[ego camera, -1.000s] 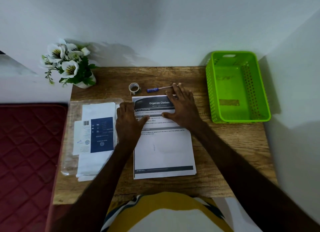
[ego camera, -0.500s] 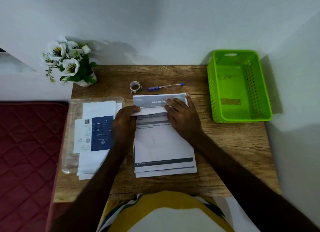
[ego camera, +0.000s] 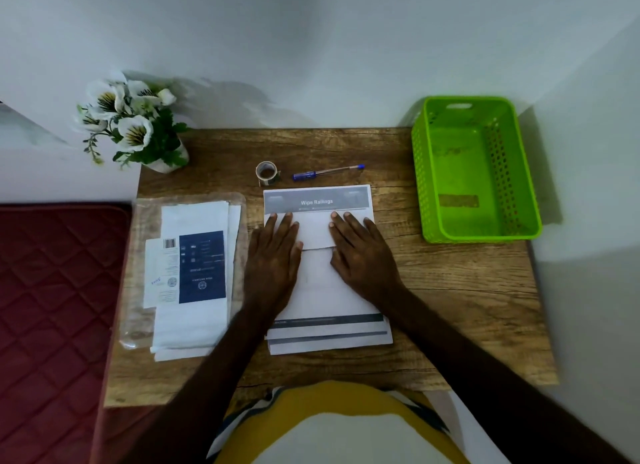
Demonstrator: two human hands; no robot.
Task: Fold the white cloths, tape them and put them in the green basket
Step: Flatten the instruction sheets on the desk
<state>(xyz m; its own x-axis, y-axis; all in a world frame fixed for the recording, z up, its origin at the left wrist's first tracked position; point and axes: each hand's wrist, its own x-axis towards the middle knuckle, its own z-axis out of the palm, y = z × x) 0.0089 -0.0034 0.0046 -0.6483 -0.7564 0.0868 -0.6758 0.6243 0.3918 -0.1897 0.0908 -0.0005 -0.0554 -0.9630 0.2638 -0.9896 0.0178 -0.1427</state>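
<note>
At the near edge of the wooden worktop (ego camera: pixel 450 308) a yellow and white garment (ego camera: pixel 332 425) of the person is seen. Just beyond it, a stack of printed sheets (ego camera: pixel 329 335) is laid at the middle of the worktop, its near edges fanned out. The top sheet (ego camera: pixel 315 231) is folded over toward the near side, so that its white back is shown as a flap.

The left hand (ego camera: pixel 273 256) is laid flat on the left part of that flap and the right hand (ego camera: pixel 363 252) flat on the right part; each grip is released, with straight fingers pressed down on the paper and nothing grasped. The flap's near edge is seen between the two hands, and its folded far edge lies just beyond the fingertips. Past the fold, a grey header reading "Wipe Railings" (ego camera: pixel 317 201) is exposed on the sheet below.

To the left, a clear plastic packet of white cloths (ego camera: pixel 194 276) with a blue label is laid flat, just beside the left hand and untouched. A red mattress (ego camera: pixel 52 308) is seen left of the worktop.

Farther off, a roll of tape (ego camera: pixel 266 171) and a blue pen (ego camera: pixel 327 172) are set side by side. The green basket (ego camera: pixel 474 169) stands at the far right, well apart from both hands, and a pot of white flowers (ego camera: pixel 135 124) at the far left corner.
</note>
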